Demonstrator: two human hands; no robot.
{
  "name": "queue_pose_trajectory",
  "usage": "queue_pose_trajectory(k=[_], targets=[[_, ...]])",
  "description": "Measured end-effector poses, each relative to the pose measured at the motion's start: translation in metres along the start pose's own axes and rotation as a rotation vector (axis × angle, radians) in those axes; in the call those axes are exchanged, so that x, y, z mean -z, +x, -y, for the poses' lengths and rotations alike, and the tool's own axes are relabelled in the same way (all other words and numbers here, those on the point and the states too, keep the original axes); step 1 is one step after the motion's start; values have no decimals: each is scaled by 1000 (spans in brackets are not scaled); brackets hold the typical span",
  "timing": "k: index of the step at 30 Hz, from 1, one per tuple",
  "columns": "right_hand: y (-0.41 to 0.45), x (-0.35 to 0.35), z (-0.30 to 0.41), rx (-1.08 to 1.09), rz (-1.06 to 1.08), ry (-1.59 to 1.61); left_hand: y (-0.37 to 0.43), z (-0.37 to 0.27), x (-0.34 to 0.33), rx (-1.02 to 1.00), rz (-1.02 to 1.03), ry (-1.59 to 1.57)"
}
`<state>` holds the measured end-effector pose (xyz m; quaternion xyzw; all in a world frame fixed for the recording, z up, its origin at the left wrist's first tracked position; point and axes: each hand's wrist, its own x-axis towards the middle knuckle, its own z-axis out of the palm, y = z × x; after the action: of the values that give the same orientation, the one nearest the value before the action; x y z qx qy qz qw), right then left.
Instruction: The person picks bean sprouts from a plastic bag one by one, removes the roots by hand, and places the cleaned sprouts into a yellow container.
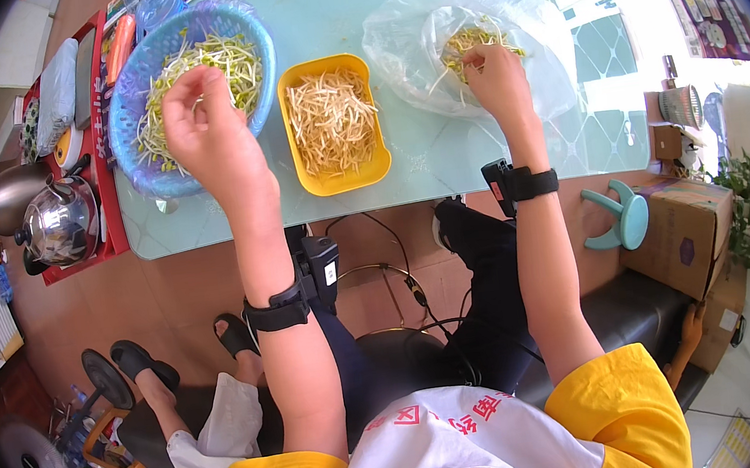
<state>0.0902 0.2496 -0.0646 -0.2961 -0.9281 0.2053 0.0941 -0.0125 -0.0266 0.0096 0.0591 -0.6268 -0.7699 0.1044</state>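
Observation:
My left hand [214, 131] hovers over a blue plastic basket [123, 152] lined with a thin bag. Its fingers curl in towards the thumb; whether a sprout is between them I cannot tell. Long bean sprouts [237, 62] with yellow heads fill the basket. My right hand [500, 84] reaches into a translucent plastic bag [395, 44], fingertips bent down at a heap of bean sprouts [481, 35], browner than those in the basket. The fingers hide what they touch. Between my hands stands a yellow plastic tray [344, 185] full of pale, thin sprout pieces [334, 121].
The glass-topped table [429, 165] ends just before my lap. A red tray [111, 222] with a steel kettle [61, 218] adjoins its left side. Behind the basket is a plastic bottle [152, 10]. Another person's legs [212, 419] are at my left; a hand [690, 330] shows at the right.

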Motion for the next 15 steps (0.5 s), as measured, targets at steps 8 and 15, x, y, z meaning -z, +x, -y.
queue_pose_trajectory(k=[8, 15], targets=[[-3, 7, 1, 52, 60, 54, -10, 11, -11, -49, 299, 149], [-3, 14, 14, 101, 49, 90, -18, 12, -16, -170, 404, 364]])
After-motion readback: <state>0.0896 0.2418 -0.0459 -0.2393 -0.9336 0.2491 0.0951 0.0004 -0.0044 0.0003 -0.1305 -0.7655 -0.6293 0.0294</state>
